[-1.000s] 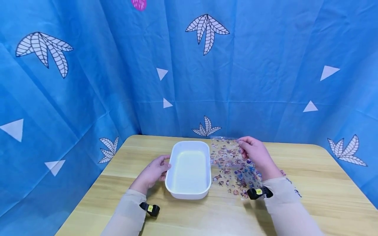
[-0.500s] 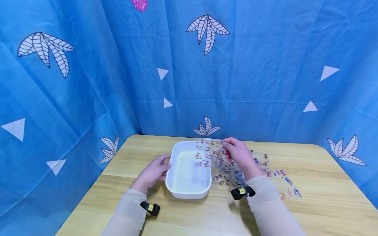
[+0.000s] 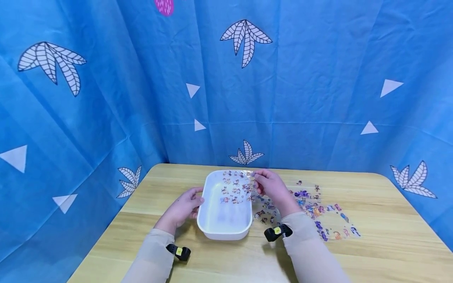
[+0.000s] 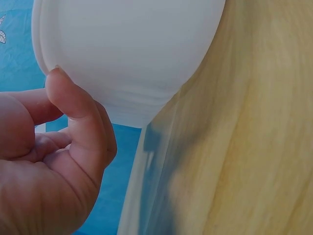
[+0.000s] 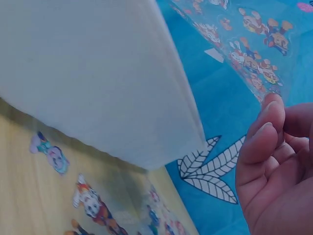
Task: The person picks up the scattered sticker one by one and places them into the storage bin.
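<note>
A white plastic tub is tilted over the table, and my left hand grips its left rim. In the left wrist view, the bent fingers sit right at the tub's edge. My right hand pinches the right edge of a clear sticker sheet printed with small cartoon figures. The sheet hangs over the tub's opening in the head view. Seen from the right wrist, thumb and fingertips hold one corner of the sheet.
More clear sticker sheets lie on the wooden table right of the tub, partly under the right forearm. A blue patterned curtain rises behind the table and along its left side. Each wrist carries a small black camera.
My right hand has carried the sticker sheet leftward, from over the other sheets to over the tub, uncovering sheets on the right. The left hand and tub have stayed in place.
</note>
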